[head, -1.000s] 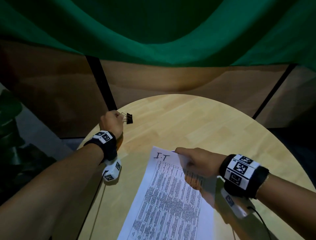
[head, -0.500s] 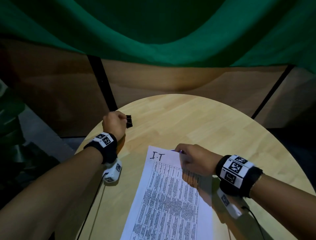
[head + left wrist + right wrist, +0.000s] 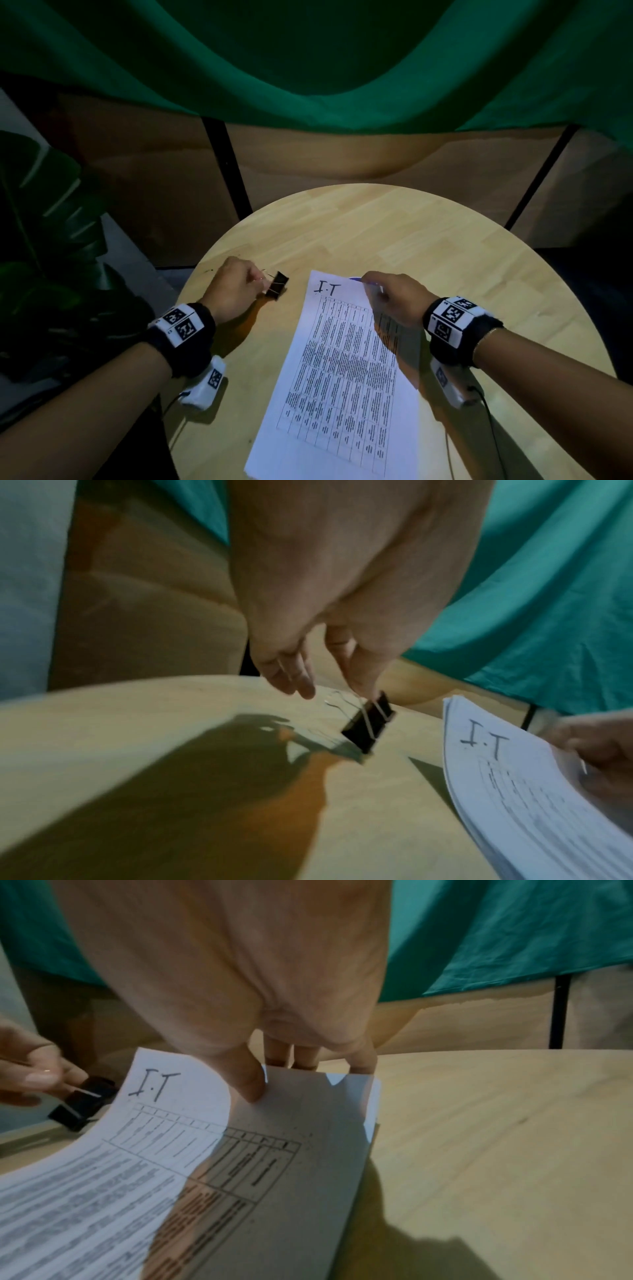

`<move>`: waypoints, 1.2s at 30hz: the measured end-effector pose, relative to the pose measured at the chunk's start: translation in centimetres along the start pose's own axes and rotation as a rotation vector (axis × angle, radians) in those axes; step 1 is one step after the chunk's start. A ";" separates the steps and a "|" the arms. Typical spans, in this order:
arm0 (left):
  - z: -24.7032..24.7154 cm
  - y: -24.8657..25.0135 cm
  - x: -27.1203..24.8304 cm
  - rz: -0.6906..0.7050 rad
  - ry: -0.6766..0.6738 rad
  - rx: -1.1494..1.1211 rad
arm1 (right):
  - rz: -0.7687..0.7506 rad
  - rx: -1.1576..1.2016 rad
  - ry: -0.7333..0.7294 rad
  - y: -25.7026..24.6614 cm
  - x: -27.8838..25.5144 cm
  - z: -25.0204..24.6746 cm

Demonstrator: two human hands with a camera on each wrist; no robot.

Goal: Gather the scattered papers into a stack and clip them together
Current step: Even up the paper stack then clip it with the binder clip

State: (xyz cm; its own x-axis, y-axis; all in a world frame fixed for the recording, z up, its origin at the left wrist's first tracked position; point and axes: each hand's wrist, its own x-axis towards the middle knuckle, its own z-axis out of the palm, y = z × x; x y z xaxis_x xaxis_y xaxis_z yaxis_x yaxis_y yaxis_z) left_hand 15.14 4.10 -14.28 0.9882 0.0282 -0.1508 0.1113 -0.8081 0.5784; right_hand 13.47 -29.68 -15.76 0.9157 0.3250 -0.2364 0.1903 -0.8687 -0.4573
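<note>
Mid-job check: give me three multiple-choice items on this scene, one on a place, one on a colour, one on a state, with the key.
1. Where is the black metal binder clip?
A. left of the white printed paper stack
B. on the stack
C. off the round wooden table

2. The clip's body is
A. green
B. black
C. white

3. The stack's top end is
A. clipped
B. lying flat, untouched
C. lifted by the right hand

Key: 1 A, the head view shows the left hand pinching its wire handles beside the stack. 2 B, dark in every view. 3 C, the right wrist view shows thumb on top, fingers beneath.
</note>
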 end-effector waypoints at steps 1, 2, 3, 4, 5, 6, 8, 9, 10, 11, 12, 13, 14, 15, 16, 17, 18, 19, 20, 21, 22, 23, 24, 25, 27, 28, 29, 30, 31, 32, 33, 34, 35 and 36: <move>-0.4 0.1 -0.9 0.060 -0.055 0.028 | 0.026 0.001 0.026 -0.3 -0.2 0.0; -0.7 0.2 -1.8 0.103 -0.121 0.043 | 0.048 0.007 0.049 -0.4 -0.4 0.0; -1.0 0.3 -2.5 0.144 -0.192 0.052 | 0.071 0.005 0.058 -0.7 -0.7 0.0; -1.1 0.4 -3.1 0.181 -0.251 0.065 | 0.082 0.000 0.066 -0.7 -0.9 0.0; -1.1 0.6 -3.6 0.217 -0.292 0.078 | 0.094 -0.007 0.068 -0.8 -1.2 0.1; -1.1 0.9 -4.2 0.249 -0.315 0.079 | 0.102 0.001 0.072 -0.9 -1.5 0.1; -0.9 1.7 -5.2 0.290 -0.332 0.045 | 0.127 0.044 0.085 -1.0 -2.1 0.1; -0.9 2.3 -5.6 0.307 -0.334 0.021 | 0.141 0.063 0.093 -1.2 -2.5 0.0; -0.9 2.9 -6.0 0.318 -0.330 -0.001 | 0.151 0.082 0.101 -1.3 -2.8 0.0; -1.0 3.6 -6.3 0.333 -0.324 -0.024 | 0.156 0.094 0.105 -1.5 -3.0 0.0; -1.1 4.3 -6.6 0.345 -0.323 -0.036 | 0.151 0.109 0.106 -1.7 -3.2 0.0; -1.1 5.0 -6.7 0.352 -0.325 -0.047 | 0.142 0.121 0.109 -1.9 -3.4 0.0; -1.2 5.8 -6.7 0.353 -0.324 -0.037 | 0.125 0.138 0.121 -1.8 -3.4 0.1; -1.4 6.6 -6.8 0.368 -0.320 -0.017 | 0.114 0.156 0.138 -2.0 -3.6 0.2; -1.5 7.5 -6.8 0.392 -0.308 0.017 | 0.108 0.175 0.156 -2.2 -3.6 0.3; -1.6 8.2 -6.7 0.425 -0.286 0.054 | 0.109 0.189 0.169 -2.6 -3.7 0.2; -1.8 9.1 -6.6 0.461 -0.259 0.096 | 0.112 0.203 0.181 -3.0 -3.7 0.2; -2.0 9.8 -6.5 0.497 -0.229 0.139 | 0.109 0.216 0.195 -3.5 -3.8 0.2; -2.1 10.6 -6.3 0.528 -0.200 0.178 | 0.098 0.233 0.209 -3.8 -3.7 0.2; -2.2 11.2 -6.1 0.560 -0.175 0.211 | 0.089 0.248 0.216 -4.1 -3.7 0.2; -2.2 11.8 -5.8 0.588 -0.158 0.241 | 0.078 0.261 0.221 -4.4 -3.8 0.2; -2.2 12.4 -5.6 0.613 -0.143 0.268 | 0.068 0.264 0.226 -4.6 -3.7 0.3; -2.1 12.8 -5.3 0.633 -0.132 0.289 | 0.055 0.264 0.230 -4.6 -3.5 0.6; -2.1 13.1 -5.0 0.646 -0.127 0.306 | 0.046 0.263 0.229 -4.8 -3.4 0.8; -2.0 13.7 -4.5 0.664 -0.124 0.342 | 0.041 0.264 0.231 -4.9 -3.0 1.4; -2.0 13.9 -4.3 0.673 -0.125 0.367 | 0.042 0.269 0.235 -4.9 -2.9 1.5; -2.0 14.2 -4.1 0.683 -0.124 0.394 | 0.040 0.278 0.239 -5.0 -2.9 1.6; -2.1 14.3 -4.0 0.689 -0.124 0.417 | 0.038 0.292 0.243 -5.1 -3.0 1.6; -2.2 14.5 -3.9 0.691 -0.130 0.433 | 0.035 0.305 0.252 -5.2 -3.1 1.5; -2.3 14.6 -3.9 0.686 -0.147 0.446 | 0.036 0.320 0.263 -5.3 -3.2 1.5; -2.3 14.7 -3.9 0.681 -0.170 0.460 | 0.035 0.335 0.272 -5.3 -3.2 1.5; -2.2 14.7 -4.0 0.678 -0.191 0.474 | 0.033 0.351 0.276 -5.3 -3.2 1.5; -2.2 14.7 -4.0 0.674 -0.211 0.486 | 0.030 0.364 0.276 -5.3 -3.2 1.5; -2.1 14.7 -4.0 0.674 -0.227 0.494 | 0.027 0.371 0.277 -5.3 -3.2 1.5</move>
State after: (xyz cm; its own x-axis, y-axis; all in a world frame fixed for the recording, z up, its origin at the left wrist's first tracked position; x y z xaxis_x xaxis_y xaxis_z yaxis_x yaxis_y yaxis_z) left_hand 13.00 -6.69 -3.50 0.7762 -0.6243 -0.0884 -0.6011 -0.7749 0.1954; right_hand 8.96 -25.54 -13.86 0.9882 0.1486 -0.0375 0.0719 -0.6662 -0.7423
